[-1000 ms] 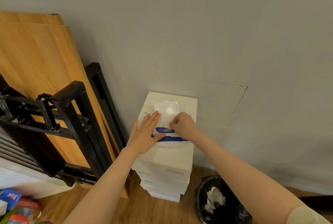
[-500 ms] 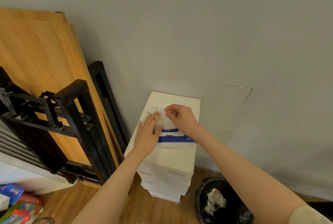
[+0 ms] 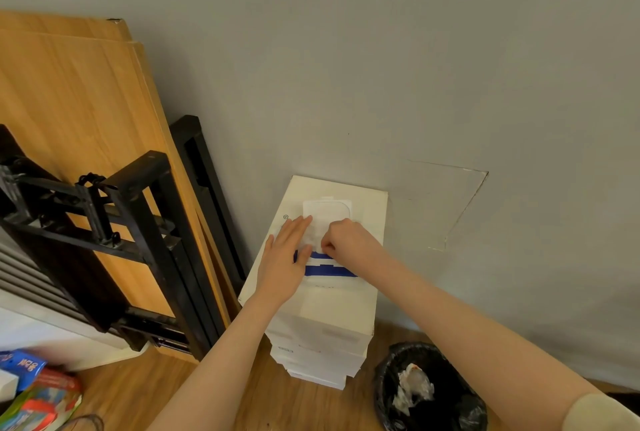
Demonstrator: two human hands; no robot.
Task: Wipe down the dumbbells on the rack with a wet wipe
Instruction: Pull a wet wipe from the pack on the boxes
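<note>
White wipe pack (image 3: 322,254) lies on the box stack (image 3: 322,319), long axis toward the wall. Left hand (image 3: 285,262) presses it flat, fingers straight. Right hand (image 3: 349,243) curled at the opening, apparently pinching a wipe (image 3: 313,236); pull goes up.

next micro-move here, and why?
Probably draw the right hand up and toward the body to pull a wipe free, while the left hand presses flat on the wet wipe pack. The flap is folded back, the right fingers pinch at the opening, and no wipe is out yet.
</note>
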